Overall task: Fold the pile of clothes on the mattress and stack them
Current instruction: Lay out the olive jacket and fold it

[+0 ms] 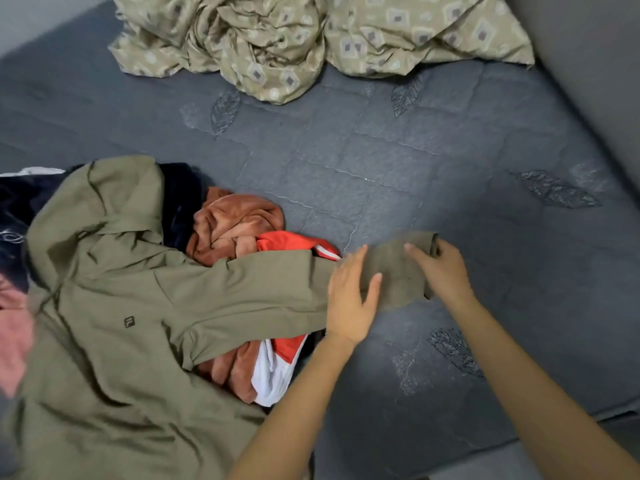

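Note:
An olive green jacket (114, 306) with a small chest logo lies spread over the pile of clothes at the left of the grey mattress (398, 161). One sleeve stretches out to the right. My left hand (349, 299) rests flat on that sleeve with straight fingers. My right hand (438, 268) pinches the sleeve's cuff (398, 271) at its far end. Under the jacket lie a rust-brown fleece garment (235, 223), a red and white garment (280, 355) and a dark navy one (180, 199).
A crumpled beige patterned sheet (311, 39) lies at the far end of the mattress. A pink cloth (14, 337) shows at the left edge. A grey wall (595, 64) rises on the right. The quilted mattress surface stretches out right of the pile.

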Demonstrator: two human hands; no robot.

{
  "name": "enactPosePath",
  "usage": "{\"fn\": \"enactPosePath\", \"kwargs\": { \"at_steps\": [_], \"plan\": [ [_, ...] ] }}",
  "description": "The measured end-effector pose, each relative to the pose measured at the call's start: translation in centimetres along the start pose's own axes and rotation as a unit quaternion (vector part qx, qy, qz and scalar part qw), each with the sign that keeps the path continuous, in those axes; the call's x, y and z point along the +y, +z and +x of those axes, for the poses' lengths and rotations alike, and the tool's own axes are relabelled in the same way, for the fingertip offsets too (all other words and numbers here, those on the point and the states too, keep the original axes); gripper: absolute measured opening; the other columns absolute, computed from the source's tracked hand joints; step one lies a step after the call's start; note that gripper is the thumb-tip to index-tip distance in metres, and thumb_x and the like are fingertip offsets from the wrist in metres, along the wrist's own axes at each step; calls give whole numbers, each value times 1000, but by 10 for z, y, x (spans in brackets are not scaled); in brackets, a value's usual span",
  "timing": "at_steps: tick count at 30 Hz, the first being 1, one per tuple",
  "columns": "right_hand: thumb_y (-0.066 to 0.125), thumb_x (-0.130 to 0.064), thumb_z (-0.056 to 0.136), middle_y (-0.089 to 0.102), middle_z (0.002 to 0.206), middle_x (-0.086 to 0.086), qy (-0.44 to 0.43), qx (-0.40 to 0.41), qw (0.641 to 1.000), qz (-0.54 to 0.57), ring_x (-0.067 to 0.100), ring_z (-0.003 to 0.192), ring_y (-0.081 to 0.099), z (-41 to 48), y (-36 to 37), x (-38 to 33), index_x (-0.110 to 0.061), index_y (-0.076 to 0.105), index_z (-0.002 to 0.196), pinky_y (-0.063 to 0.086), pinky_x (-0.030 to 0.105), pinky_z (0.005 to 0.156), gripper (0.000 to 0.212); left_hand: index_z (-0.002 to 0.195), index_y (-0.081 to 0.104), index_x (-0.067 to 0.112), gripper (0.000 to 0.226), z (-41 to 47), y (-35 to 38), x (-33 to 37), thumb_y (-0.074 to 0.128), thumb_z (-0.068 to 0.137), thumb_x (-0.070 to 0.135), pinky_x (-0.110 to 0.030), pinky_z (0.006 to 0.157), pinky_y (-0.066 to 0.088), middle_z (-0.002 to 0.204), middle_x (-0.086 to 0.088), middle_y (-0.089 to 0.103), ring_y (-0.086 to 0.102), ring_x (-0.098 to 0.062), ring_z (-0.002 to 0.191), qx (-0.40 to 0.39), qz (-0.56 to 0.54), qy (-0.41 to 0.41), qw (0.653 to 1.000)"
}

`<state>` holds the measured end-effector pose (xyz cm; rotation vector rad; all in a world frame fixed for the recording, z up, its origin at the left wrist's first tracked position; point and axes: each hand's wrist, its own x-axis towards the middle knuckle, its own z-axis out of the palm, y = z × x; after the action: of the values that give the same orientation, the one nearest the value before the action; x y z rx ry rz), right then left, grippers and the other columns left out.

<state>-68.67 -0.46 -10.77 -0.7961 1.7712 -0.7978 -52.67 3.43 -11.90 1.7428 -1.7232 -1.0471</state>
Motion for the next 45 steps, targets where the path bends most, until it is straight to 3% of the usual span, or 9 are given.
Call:
{"fn": "enactPosePath", "kwargs": {
  "at_steps": [3, 10, 16, 19, 22, 24, 29, 36, 45],
  "plan": [
    [64, -16, 90, 67, 78, -5, -41, -79, 995, 33, 1, 70, 60, -34, 43, -45, -15, 66, 84, 48, 19, 67, 6, 145, 34, 17, 48, -7, -38, 11, 47, 100, 23, -18, 110, 31, 145, -3, 46, 40, 2, 129, 43, -192, -100, 975],
    [63, -19, 91, 61, 60, -14, -131, -124, 983, -12, -5, 59, 52, -107, 185, -123, -20, 61, 67, 42, 20, 64, 23, 142, 41, 17, 45, -31, -192, -39, 43, 99, 32, -12, 106, 29, 138, 17, 45, 39, 13, 126, 152, -150, -68, 975],
    [54, -19, 97, 52, 72, 31, -95, -213, 972, -17, 24, 65, 60, -195, 338, -123, -9, 46, 64, 55, 25, 58, 35, 124, 54, 10, 27, -89, -325, -127, 46, 100, 20, -10, 92, 42, 117, 5, 61, 54, 12, 104, 128, -279, -121, 944],
    [48, -22, 100, 67, 79, 16, -62, -227, 972, -23, 21, 71, 66, -228, 404, -113, -14, 58, 69, 56, 29, 65, 33, 124, 52, 7, 32, -113, -370, -174, 53, 97, 22, -16, 90, 46, 117, -4, 61, 57, -6, 106, 112, -317, -168, 927],
    [40, -22, 103, 70, 91, 6, -58, -225, 973, 0, 17, 84, 67, -247, 447, -107, -13, 65, 95, 56, 25, 72, 28, 115, 52, 12, 24, -127, -398, -219, 60, 93, 17, -16, 86, 45, 103, 8, 60, 57, -1, 94, 103, -259, -155, 948],
    [39, -19, 103, 67, 98, 2, -65, -206, 976, 18, 14, 84, 64, -254, 463, -103, -13, 62, 107, 52, 19, 74, 24, 100, 50, 14, 9, -130, -408, -241, 56, 95, 9, -18, 75, 42, 83, 5, 51, 49, -5, 75, 115, -240, -164, 950],
    [60, -16, 94, 61, 106, -7, -191, -97, 969, -127, 5, 99, 55, -240, 463, -92, -10, 63, 119, 36, 1, 80, 25, 72, 40, 14, 28, -134, -431, -281, 47, 97, 2, -21, 58, 30, 66, -5, 35, 32, -6, 60, 231, -241, -185, 924],
    [73, -28, 82, 64, 118, 9, -305, -34, 886, -347, 32, 113, 56, -197, 438, -60, -12, 64, 120, 42, 47, 100, 42, 78, 44, 8, 19, -158, -476, -354, 44, 97, 4, -26, 63, 27, 67, 3, 40, 38, -15, 69, 424, -186, -309, 830],
    [52, -55, 91, 30, 155, 12, -277, -42, 842, -462, 31, 145, 18, -217, 448, -33, -18, 38, 146, 8, 50, 118, 68, 94, 58, 3, 7, -206, -454, -395, 51, 94, 7, -31, 65, 36, 83, -7, 58, 52, -20, 79, 374, -83, -315, 868]
  ]
}}
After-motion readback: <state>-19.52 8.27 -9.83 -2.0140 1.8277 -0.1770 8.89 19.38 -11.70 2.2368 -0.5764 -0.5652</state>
